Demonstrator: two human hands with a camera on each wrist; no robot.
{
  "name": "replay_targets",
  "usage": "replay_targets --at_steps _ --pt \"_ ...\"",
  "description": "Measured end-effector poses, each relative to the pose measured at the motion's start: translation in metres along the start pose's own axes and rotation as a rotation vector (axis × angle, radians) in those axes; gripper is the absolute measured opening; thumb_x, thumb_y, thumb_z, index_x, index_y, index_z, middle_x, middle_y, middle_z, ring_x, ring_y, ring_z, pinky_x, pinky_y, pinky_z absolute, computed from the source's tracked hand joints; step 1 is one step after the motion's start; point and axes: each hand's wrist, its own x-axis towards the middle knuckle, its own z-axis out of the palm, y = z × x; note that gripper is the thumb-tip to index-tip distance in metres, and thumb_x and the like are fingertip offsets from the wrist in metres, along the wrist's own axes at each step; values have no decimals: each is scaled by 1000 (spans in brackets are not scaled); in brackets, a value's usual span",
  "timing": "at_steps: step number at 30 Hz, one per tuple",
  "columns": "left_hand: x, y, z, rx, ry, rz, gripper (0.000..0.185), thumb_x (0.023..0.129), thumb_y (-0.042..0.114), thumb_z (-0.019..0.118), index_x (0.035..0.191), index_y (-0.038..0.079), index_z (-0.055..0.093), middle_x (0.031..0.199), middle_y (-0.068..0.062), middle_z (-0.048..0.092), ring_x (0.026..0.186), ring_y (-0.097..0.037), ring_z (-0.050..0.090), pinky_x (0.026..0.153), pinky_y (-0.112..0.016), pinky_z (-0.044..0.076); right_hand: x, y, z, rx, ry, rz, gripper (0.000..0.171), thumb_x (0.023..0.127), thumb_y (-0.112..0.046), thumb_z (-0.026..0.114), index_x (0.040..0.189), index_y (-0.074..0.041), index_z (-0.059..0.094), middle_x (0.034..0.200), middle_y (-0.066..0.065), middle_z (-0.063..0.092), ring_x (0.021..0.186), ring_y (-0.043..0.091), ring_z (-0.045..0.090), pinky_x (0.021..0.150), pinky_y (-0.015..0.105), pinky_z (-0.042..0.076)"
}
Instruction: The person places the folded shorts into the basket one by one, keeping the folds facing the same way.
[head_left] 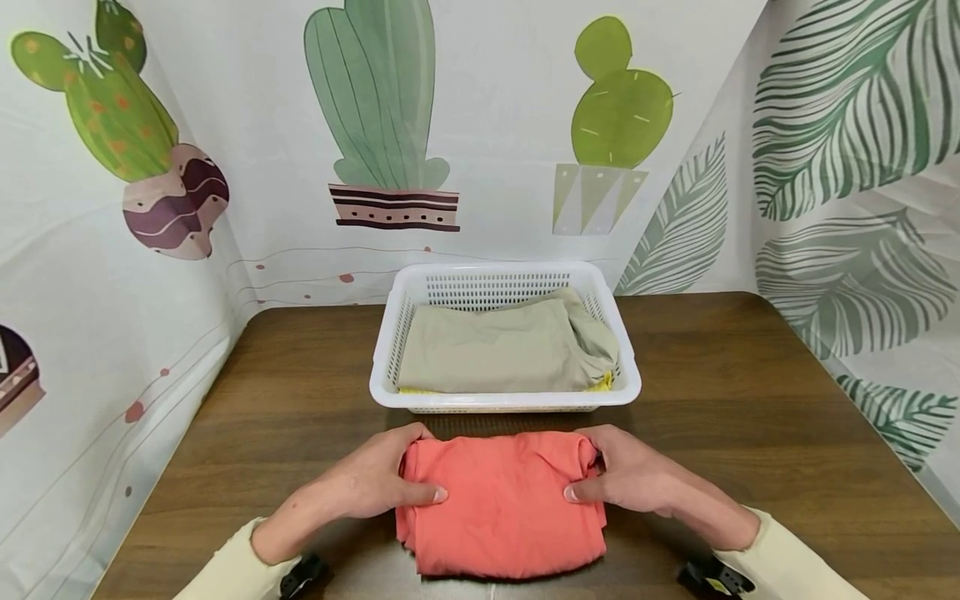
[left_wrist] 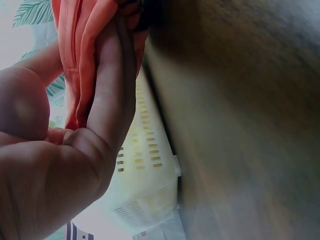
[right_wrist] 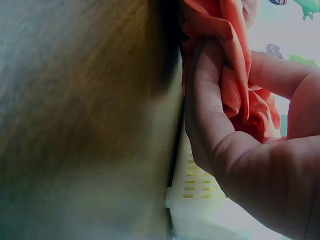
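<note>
While both hands grip it, the folded coral cloth lies flat on the wooden bench, just in front of the white basket. The left hand holds the cloth's left edge, thumb lying across the top and fingers curled round the far left corner. The right hand mirrors it on the right edge, thumb on top and fingers wrapped round the far right corner, where the fabric bunches a little.

From the left wrist view, the left hand has its fingers tucked under the cloth, pinching the layers against the thumb, with the basket close behind. From the right wrist view, the right hand likewise has curled fingers clamped on gathered folds of the cloth, right at the bench surface, the basket just beyond.

Inside the basket lies a folded beige cloth, filling most of it, with a sliver of yellow cloth showing beneath at the front right corner. Cream sleeves cover both forearms. Printed cactus and leaf panels stand round the bench on three sides.
</note>
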Motion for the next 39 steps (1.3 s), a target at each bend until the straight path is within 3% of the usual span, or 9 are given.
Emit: replay_targets --at_steps 14,28,39 --pt "-7 8 -4 -5 -9 15 44 84 40 90 114 19 64 87 11 71 82 -10 68 78 -28 55 -5 -11 0 -1 5 -21 20 86 -5 85 95 -2 67 74 -1 60 69 9 55 65 25 51" --pt "-11 13 -8 -32 -25 42 46 86 41 89 116 19 63 89 11 72 86 -10 69 83 -27 55 -10 -20 -1 -9 -6 -44 20 88 -8 84 100 -6 69 81 -1 68 74 8 63 69 28 57" --pt "-15 18 -10 -45 -16 78 44 86 41 88 116 19 64 89 12 73 85 -11 71 83 -28 56 -14 -24 -2 -29 10 -63 20 87 -10 85 94 -6 67 74 -4 60 69 5 56 65 25 53"
